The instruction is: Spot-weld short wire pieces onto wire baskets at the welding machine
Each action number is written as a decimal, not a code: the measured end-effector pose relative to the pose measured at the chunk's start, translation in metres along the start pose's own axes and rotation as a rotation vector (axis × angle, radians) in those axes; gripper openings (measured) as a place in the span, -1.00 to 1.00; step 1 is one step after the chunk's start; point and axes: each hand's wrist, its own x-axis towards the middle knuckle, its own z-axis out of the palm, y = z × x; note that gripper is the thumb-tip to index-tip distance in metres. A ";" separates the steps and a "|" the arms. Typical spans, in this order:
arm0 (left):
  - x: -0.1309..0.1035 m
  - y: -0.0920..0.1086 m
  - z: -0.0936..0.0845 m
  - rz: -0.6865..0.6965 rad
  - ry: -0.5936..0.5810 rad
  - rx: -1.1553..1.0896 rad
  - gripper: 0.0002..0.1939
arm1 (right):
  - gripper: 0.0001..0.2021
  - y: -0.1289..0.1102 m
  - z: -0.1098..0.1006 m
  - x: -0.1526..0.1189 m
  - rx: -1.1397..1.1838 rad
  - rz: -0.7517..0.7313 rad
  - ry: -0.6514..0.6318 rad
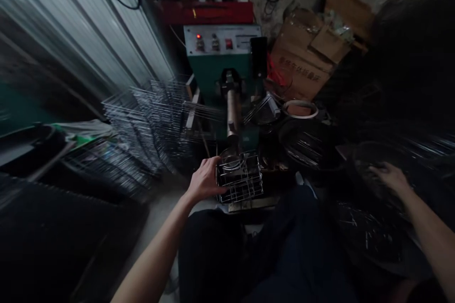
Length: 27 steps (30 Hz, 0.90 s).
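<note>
My left hand grips the left side of a small wire basket in front of my knees, thumb on the near side. The basket sits just below the metal arm of a green machine; whether the two touch I cannot tell. Off to the right, my right hand reaches over a dark round container. Its fingers are bent together, blurred, and what they hold, if anything, does not show. Below that hand, a dark tray carries thin metal wire pieces.
Stacked wire racks stand on the left beside corrugated metal sheeting. A control panel with a lit red lamp tops the machine. Behind it on the right is a cardboard box. A dark basin sits at right.
</note>
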 end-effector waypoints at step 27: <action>-0.065 -0.027 0.025 -0.143 0.103 -0.056 -0.17 | -0.71 -0.225 0.208 -0.190 0.621 -0.403 -0.820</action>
